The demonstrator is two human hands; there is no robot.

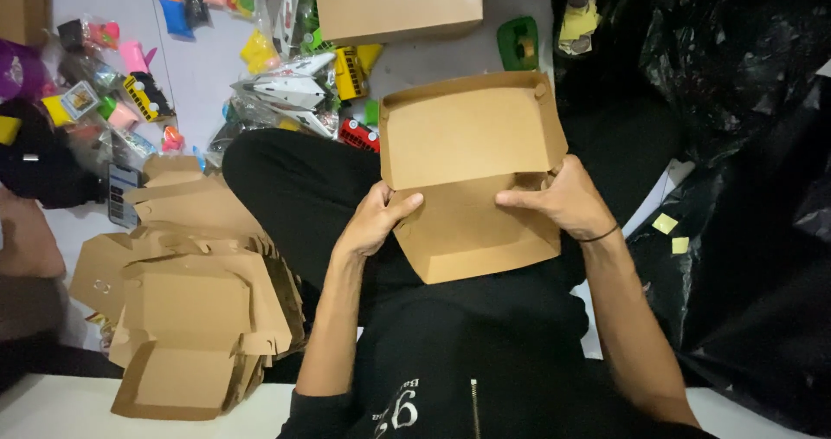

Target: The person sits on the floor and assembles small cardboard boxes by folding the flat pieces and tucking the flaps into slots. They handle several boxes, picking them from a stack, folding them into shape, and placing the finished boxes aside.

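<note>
Cardboard box held open over the lap

Flat brown carton blanks (195, 318) lie heaped on the floor at the left, within easy reach of the seated person, with a scatter of small wrapped toys (286, 88) on the pale floor beyond them. Nearer the middle, the left hand (374, 222) pinches the left edge of a brown clamshell box (467, 171), thumb on top and fingers curled underneath, so that side stays steady. The box sits above the person's black-clad crossed legs, its lid half standing up and away (the lower half slopes toward the body). The right hand (563, 201) grips the opposite edge at the fold, thumb pressed flat across the card, fingers wrapped behind; a dark band circles that wrist. Black plastic bags (744, 145) fill the right side, with a green tape dispenser (518, 42) above.
</note>
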